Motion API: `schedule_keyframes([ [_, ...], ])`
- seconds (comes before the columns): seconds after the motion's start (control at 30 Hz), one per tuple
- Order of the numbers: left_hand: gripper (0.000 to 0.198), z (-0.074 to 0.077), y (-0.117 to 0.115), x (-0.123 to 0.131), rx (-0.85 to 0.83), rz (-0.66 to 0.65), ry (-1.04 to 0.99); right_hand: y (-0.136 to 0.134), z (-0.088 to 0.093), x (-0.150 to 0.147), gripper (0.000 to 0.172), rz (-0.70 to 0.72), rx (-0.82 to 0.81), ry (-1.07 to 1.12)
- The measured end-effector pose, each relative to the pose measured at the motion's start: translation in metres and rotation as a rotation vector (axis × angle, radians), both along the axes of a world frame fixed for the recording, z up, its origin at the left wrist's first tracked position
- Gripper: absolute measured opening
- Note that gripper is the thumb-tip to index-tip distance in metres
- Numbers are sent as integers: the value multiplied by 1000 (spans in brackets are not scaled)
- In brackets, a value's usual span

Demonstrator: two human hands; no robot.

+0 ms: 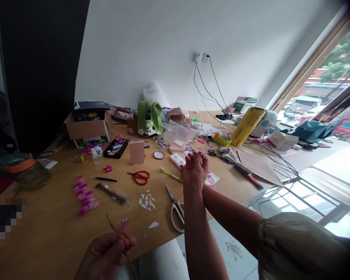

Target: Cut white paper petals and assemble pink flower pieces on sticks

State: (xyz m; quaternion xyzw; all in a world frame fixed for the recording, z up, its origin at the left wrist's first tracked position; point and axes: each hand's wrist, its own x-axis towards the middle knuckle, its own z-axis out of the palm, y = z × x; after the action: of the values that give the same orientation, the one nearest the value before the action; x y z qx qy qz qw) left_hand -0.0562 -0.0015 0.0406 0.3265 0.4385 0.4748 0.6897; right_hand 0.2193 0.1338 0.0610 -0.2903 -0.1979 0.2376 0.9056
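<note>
Near the table's front edge, my left hand (107,251) pinches a thin brown stem (112,223). A small translucent pink piece (124,223) shows at its fingertips. My right hand (195,171) appears farther forward, its fingers curled over something small and pinkish, mostly hidden. Another bare forearm (233,214) with a pale sleeve comes from the right and passes behind that wrist; whose it is I cannot tell for sure. Between the hands lie white petal-shaped pieces (147,201) and white-handled scissors (177,214). Red-handled scissors (140,177) rest beyond.
A fuzzy pink strip (86,196) and a glass jar (26,173) are on the left. At the back stand a cardboard box (87,128) and a green bag (148,116). A yellow roll (247,126), cables (288,167) and a red-handled knife (247,175) lie right.
</note>
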Motion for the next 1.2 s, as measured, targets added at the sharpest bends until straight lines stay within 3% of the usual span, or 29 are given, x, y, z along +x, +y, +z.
schedule_keyframes([
  [0.2,26,7,-1,-3,-53,60,-11,7,2,2,32,0,5,48],
  [0.8,24,-1,-1,-13,-44,30,-105,15,-7,0,37,-34,-45,37],
  [1.03,23,-6,1,-14,-9,28,-120,12,-10,-10,34,7,-59,-21],
  [1.2,23,-7,1,-15,-6,23,-114,8,-14,-33,35,135,-74,-97],
])
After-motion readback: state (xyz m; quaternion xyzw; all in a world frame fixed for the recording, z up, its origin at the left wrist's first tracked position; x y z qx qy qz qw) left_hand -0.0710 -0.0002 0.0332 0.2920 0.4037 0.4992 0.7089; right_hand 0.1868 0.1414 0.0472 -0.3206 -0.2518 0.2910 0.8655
